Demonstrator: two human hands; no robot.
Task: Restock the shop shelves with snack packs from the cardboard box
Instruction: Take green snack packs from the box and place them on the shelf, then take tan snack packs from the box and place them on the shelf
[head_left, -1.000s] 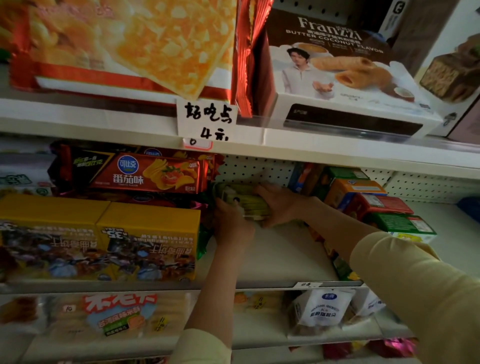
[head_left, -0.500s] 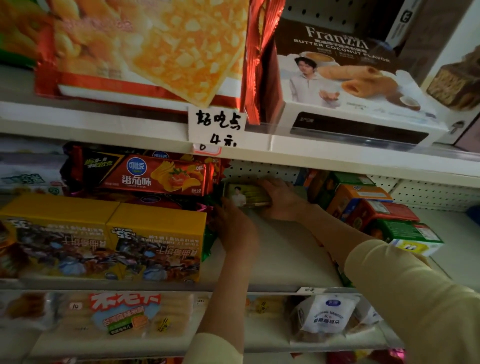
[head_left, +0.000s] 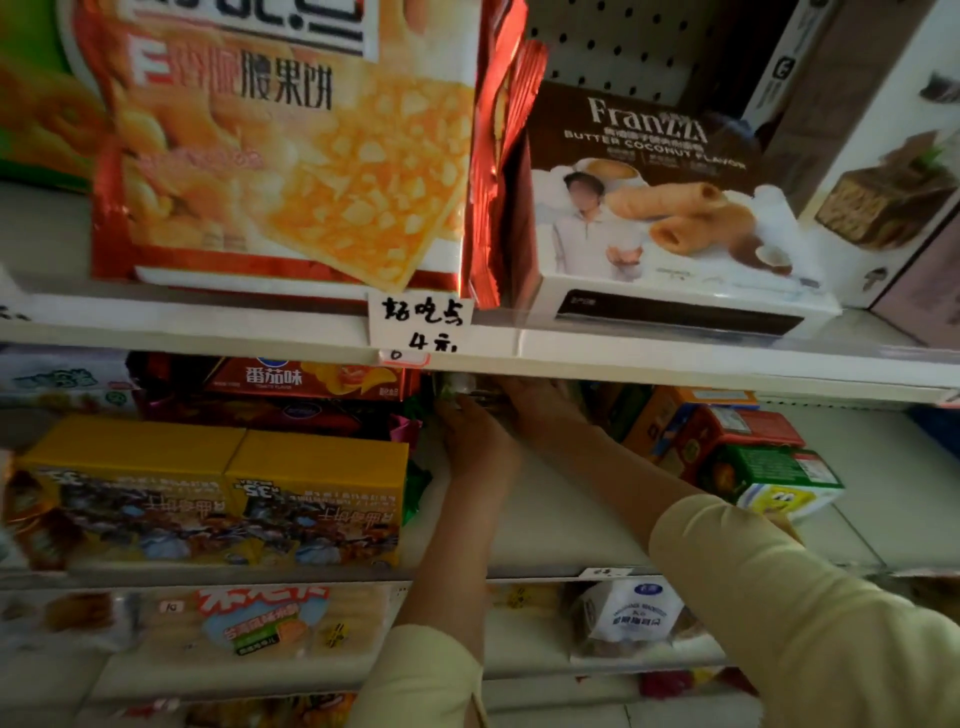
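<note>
White shop shelves (head_left: 571, 525) with a pegboard back fill the view, and deep on the middle one, right under the lip of the shelf above, sits a small greenish snack pack (head_left: 460, 389), mostly hidden and too dim to read. Both arms in pale yellow sleeves reach in to it. The left hand (head_left: 475, 441) has its back to me and its fingers go up against the pack; whether they grip it I cannot tell. The right hand (head_left: 540, 410) lies along the pack's right side, fingers reaching behind it, grip likewise hidden. Just left of the hands lies a red carton (head_left: 311, 379) marked 番茄味, and in front of it two yellow boxes (head_left: 223, 499) side by side, print upside down, "35" showing. To the right stand small orange, red and green cartons (head_left: 737, 447). Clipped to the upper shelf edge is a handwritten price tag (head_left: 421, 325) ending "4元". Above it stand a red-and-orange cracker bag (head_left: 280, 156) and a brown-and-white Franzzi box (head_left: 665, 208), "BUTTER COCONUT FLAVOR"
</note>
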